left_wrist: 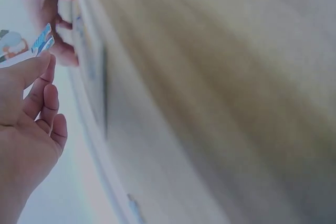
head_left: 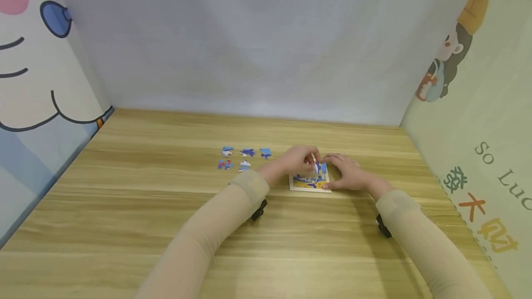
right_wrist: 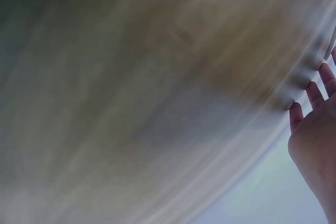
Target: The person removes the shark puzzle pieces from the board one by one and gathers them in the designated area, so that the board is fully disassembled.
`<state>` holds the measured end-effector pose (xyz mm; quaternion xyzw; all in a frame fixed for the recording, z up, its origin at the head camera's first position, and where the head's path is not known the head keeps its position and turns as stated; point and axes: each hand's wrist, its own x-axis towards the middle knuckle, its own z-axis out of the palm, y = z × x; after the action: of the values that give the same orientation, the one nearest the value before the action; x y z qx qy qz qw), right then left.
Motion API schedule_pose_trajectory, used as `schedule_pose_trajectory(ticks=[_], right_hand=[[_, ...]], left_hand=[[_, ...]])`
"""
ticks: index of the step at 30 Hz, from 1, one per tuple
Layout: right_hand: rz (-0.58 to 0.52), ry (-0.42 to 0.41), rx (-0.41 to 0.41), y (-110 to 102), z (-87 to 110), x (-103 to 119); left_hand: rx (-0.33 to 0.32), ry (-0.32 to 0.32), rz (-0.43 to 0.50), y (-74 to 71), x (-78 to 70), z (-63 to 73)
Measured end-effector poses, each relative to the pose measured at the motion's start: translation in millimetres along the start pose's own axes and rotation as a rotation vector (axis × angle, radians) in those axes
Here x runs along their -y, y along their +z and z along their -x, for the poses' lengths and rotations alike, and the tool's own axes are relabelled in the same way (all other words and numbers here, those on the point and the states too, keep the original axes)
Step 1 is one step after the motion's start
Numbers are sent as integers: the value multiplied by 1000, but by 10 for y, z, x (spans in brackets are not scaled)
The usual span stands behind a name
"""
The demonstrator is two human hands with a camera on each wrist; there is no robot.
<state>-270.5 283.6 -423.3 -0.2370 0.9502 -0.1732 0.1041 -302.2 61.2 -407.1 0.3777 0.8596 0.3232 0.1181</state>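
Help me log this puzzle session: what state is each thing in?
Puzzle tray: flat on the table, puzzle unfinished
Left hand: pinching a piece
Held piece: between thumb and finger, raised off the table
Right hand: touching the tray's right side
Five loose pieces: lying apart, left of the tray
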Motion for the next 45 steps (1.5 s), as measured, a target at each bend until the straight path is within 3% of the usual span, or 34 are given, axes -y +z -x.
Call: schedule_pose_trajectory(ticks=[12, 17, 24, 33, 45], right_hand=[[-11, 9, 12, -19, 25, 35], [-17, 12, 14, -24, 29, 54], [-12, 6, 11, -23, 27, 60], [3, -8, 11, -4, 20, 49], [10, -11, 15, -7, 21, 42]], left_hand=[[-2, 24, 39, -416, -84, 158], [-17, 39, 37, -563, -65, 269], [-44, 13, 39, -721, -17, 461], [-58, -12, 28, -816, 243, 661], [-1, -50, 56, -752, 628, 873]])
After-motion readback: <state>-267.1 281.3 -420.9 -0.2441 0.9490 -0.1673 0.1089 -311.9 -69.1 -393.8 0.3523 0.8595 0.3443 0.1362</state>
